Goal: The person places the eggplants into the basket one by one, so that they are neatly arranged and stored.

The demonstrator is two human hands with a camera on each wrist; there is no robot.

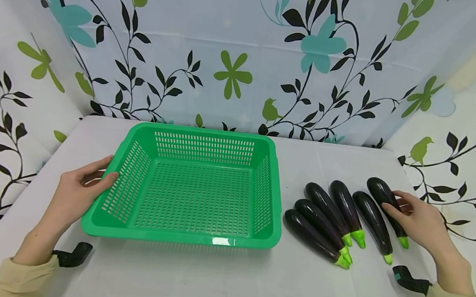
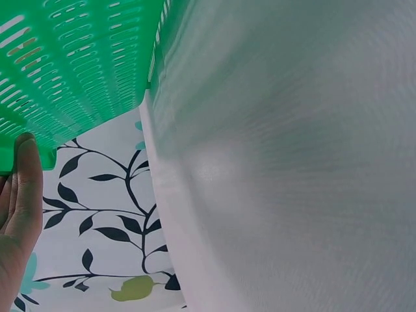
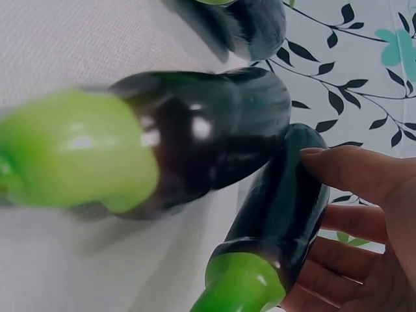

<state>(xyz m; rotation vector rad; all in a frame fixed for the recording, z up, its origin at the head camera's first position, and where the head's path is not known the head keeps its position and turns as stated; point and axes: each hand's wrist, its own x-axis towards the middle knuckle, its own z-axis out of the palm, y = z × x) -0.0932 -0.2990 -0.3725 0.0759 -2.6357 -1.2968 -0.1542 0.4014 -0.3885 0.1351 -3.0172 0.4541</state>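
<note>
A green slotted plastic basket (image 1: 99, 228) stands on the white-covered table. My left hand (image 1: 79, 189) holds its left rim, with the thumb lying over the edge; the left wrist view shows fingers (image 2: 26, 188) against the rim from below. On the right lie several glossy dark purple eggplants with green stem ends. My right hand (image 1: 422, 223) grips the rightmost eggplant (image 1: 380, 190), thumb on one side and fingers on the other. Right beside it lies another eggplant (image 1: 370, 216). In the right wrist view the held eggplant (image 3: 279, 195) sits between thumb and fingers.
A row of eggplants (image 1: 315, 231) fans out between the basket and the right hand, stem ends toward the front. Patterned cloth (image 1: 239, 35) with leaves and flowers hangs behind and along both sides of the table. Black wrist-worn devices (image 1: 73, 254) show by both sleeves.
</note>
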